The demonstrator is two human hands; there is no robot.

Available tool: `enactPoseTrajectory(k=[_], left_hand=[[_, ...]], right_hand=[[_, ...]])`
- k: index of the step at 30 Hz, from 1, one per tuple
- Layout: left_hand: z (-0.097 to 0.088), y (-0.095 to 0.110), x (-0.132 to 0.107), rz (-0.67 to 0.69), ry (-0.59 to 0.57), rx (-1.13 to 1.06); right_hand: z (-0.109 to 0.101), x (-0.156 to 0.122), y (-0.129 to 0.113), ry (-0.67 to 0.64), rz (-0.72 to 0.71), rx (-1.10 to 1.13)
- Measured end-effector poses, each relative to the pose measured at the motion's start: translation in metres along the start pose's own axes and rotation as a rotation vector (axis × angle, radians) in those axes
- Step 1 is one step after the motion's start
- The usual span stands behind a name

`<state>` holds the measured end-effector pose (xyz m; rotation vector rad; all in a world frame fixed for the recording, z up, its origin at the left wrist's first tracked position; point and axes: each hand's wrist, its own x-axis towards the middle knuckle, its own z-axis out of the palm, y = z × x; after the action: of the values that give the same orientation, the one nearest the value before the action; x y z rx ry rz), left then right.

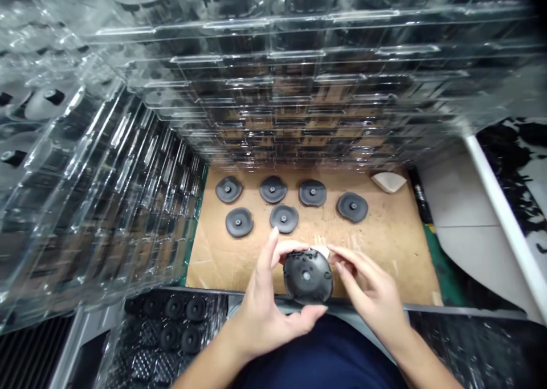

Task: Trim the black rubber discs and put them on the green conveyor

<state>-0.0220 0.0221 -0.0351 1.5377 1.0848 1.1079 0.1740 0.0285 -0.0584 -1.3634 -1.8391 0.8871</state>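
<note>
My left hand (267,306) grips a round black plastic disc (307,276) by its rim, thumb under it and fingers over the top. My right hand (367,289) pinches a small white piece (321,251) against the disc's upper right edge. Both hands hover over the near edge of a brown cardboard sheet (384,246). Several similar dark grey discs (284,218) lie in two rows on the cardboard beyond my hands.
Tall stacks of clear plastic trays (273,93) wall in the back and left. A clear tray (171,326) holding black round parts sits at lower left. A white folded piece (388,181) lies at the cardboard's far right, beside a black pen-like object (421,198).
</note>
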Motion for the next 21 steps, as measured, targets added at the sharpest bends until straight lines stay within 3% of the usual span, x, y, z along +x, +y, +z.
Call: enactPoseTrajectory(k=[3, 8, 10, 13, 15, 18, 21], left_hand=[[0.003, -0.001, 0.002, 0.143, -0.041, 0.178], [0.005, 0.004, 0.003, 0.135, -0.084, 0.196], [0.005, 0.007, 0.003, -0.02, -0.106, 0.097], [0.002, 0.011, 0.002, -0.477, -0.092, -0.148], [-0.003, 0.015, 0.002, -0.635, -0.041, -0.203], [-0.022, 0.027, 0.003, -0.614, 0.045, -0.079], [-0.056, 0.052, 0.009, -0.559, 0.067, 0.167]], right_hand=[[-0.007, -0.004, -0.008, 0.007, -0.071, 0.02], [-0.024, 0.003, -0.015, -0.08, -0.29, -0.09], [-0.028, 0.009, -0.017, -0.105, -0.343, -0.096], [-0.027, 0.018, -0.023, -0.081, -0.368, 0.047], [-0.021, 0.025, -0.026, -0.08, -0.367, 0.163], [-0.005, 0.043, -0.017, -0.112, -0.448, 0.26], [0.017, 0.069, 0.005, -0.128, -0.468, 0.282]])
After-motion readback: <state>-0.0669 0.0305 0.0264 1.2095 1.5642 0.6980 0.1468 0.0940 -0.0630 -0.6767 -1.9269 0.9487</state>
